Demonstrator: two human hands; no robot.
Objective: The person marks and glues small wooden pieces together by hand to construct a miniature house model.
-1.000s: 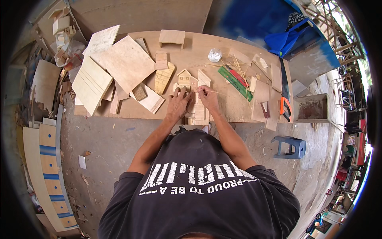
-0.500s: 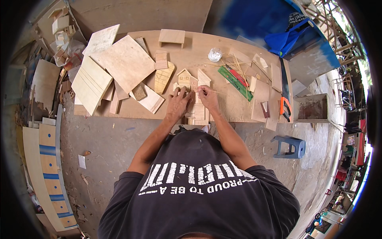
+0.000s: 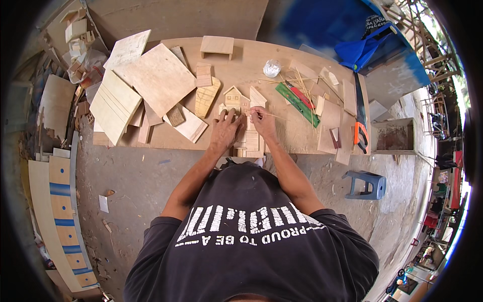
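Observation:
A small wooden house model with a peaked front and square windows lies near the front edge of the workbench. My left hand rests on its left side, fingers bent down over it. Part of the model is hidden beneath that hand. Over the model's right half, my right hand pinches a thin wooden stick, which sticks out to the right past the knuckles. The fingertips of both hands are close together near the middle of the model.
Plywood sheets pile up on the left of the workbench. To the right lie a green ruler, a red cutter, thin sticks, wood offcuts and a handsaw. A blue stool stands on the floor at right.
The stick in my right hand now reaches a little farther right and tilts slightly downward. My left hand stays on the model with hardly any movement.

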